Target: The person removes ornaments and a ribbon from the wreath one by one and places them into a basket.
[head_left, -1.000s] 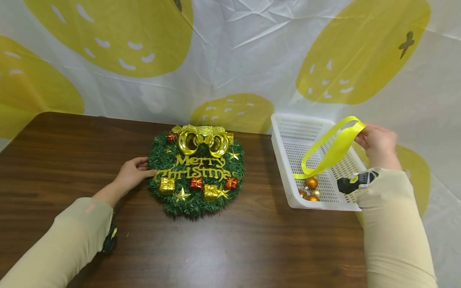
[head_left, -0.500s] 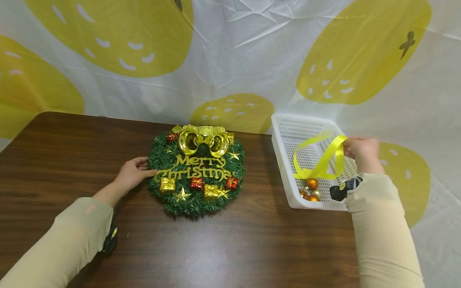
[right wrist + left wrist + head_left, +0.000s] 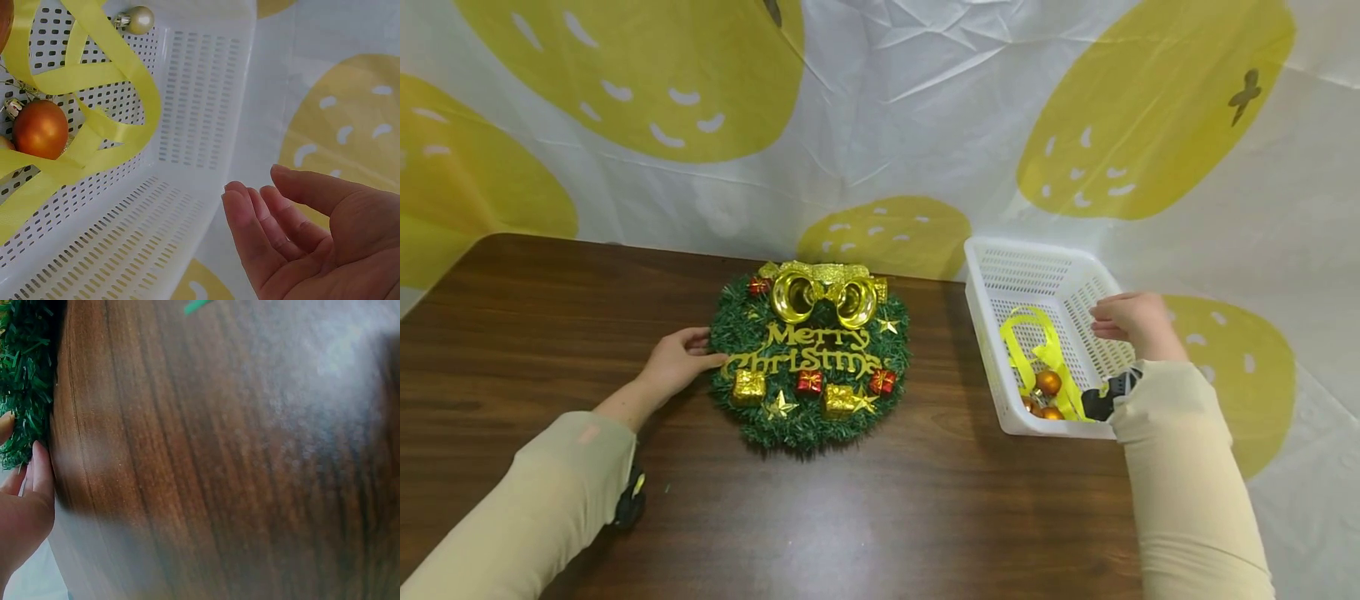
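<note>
A green tinsel wreath (image 3: 808, 429) with gold "Merry Christmas" lettering, bells, stars and small gift boxes lies on the table. At its left edge my left hand (image 3: 673, 364) grips the rim, thumb on top and fingers at the side; the left wrist view shows the same hold on the green tinsel (image 3: 28, 381). Over the right side of a white basket (image 3: 988, 333) hovers my right hand (image 3: 1138, 321), its relaxed fingers holding nothing. A yellow ribbon (image 3: 147, 94) lies loosely looped inside the basket, among orange baubles (image 3: 40, 128) and a pale gold one (image 3: 140, 20).
The brown wooden table (image 3: 880, 517) reaches back to a white cloth (image 3: 917, 108) printed with large yellow fruit. Slotted basket walls (image 3: 200, 100) rise around the ribbon and baubles. A green scrap (image 3: 197, 306) lies on the table near my left wrist.
My right hand has moved left and let go of the yellow ribbon, which has dropped into the basket onto the baubles. My left hand and the wreath have stayed put.
</note>
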